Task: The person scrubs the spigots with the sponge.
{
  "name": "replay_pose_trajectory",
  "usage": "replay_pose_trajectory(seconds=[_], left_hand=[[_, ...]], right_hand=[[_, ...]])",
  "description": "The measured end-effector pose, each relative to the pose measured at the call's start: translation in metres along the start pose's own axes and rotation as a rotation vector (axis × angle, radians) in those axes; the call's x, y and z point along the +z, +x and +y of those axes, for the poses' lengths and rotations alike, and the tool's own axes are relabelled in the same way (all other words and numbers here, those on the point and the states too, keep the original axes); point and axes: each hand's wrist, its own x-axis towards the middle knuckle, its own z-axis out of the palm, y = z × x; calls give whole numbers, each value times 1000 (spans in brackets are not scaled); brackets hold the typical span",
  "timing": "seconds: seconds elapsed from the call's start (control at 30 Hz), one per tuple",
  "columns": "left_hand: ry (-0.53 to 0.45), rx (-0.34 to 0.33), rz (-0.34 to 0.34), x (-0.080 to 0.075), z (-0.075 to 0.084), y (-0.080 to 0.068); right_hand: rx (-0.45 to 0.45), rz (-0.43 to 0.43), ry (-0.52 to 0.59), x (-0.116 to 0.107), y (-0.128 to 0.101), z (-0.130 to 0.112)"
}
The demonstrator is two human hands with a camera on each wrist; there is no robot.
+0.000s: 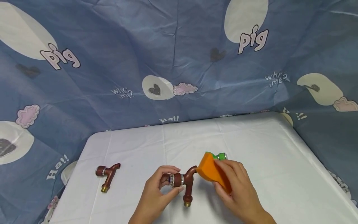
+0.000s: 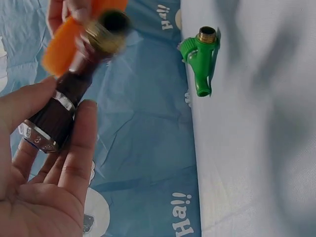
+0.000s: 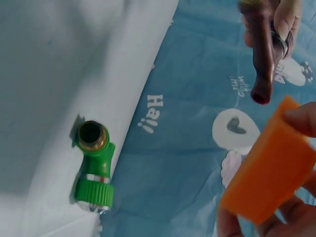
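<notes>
Wrinkled blue "pig"-print cloth (image 1: 112,62) behind and beside a white-covered table (image 1: 134,149).

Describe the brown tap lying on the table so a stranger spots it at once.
Start with the white-covered table, in front of the blue printed sheet. On its left side, a brown tap lies with its brass-coloured end toward the person. Its twin is held in the left grip and the third tap is green, so this is the only brown one lying free.

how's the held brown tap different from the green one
The held tap is dark brown, the green tap bright green. The held tap is in the left hand; the green tap rests on the white table. Both have a brass-coloured end.
</notes>
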Motion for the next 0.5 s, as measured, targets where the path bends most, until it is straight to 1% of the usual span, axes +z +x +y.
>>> replay_pose_trajectory(seconds=[0.07, 0.13, 0.27, 0.37, 0.4, 0.5], left_hand=[[-28, -39, 17, 0, 0, 0], [-48, -54, 25, -1, 0, 0], [-43, -34, 21, -2, -1, -1], [-50, -40, 31, -4, -3, -1], [-62, -48, 36, -5, -3, -1], [-123, -104, 51, -8, -2, -1]], right_hand=[[-24, 6, 45, 1, 0, -3], [-64, -4, 82, 2, 0, -7], [-143, -58, 157, 4, -3, -20], [-219, -82, 204, 6, -5, -30], [-260, -77, 219, 8, -6, -33], [-327, -90, 238, 10, -6, -39]])
